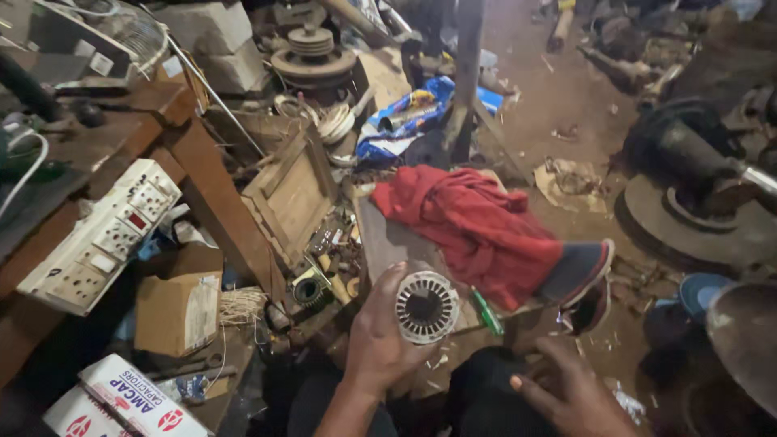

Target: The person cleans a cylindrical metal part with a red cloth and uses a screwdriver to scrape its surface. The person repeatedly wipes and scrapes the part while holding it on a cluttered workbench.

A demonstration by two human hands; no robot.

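the left hand (374, 336) holds the slotted metal stator core (426, 307), fingers curled around its left side, bore axis facing up toward the camera. the right hand (566, 388) rests lower right, apart from the core, fingers loosely spread and empty. a red cloth (477, 222) lies just behind the core.

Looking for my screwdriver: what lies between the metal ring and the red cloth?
A green-handled screwdriver lies between the metal ring and the red cloth, in the head view.

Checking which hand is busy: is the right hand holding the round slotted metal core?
No. The left hand grips the round slotted metal core; the right hand rests apart, empty.
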